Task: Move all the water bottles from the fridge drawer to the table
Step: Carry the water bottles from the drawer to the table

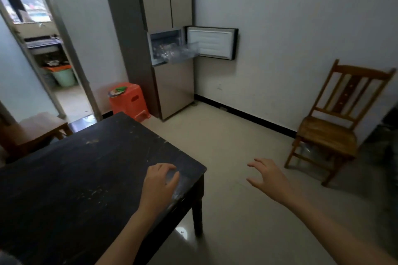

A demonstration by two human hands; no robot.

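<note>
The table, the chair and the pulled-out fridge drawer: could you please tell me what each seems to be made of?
The table looks like wood under a dark, matt coat: pale scratches and worn edges show through. The chair is golden-brown wood, seemingly varnished, with slats and grain visible. The fridge drawer seems clear plastic: its contents show through the front.

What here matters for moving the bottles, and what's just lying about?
Job: fridge, open drawer with bottles, table, left hand gripping what looks like a bottle, right hand empty.
Lying about: chair, orange stool, green bin.
</note>
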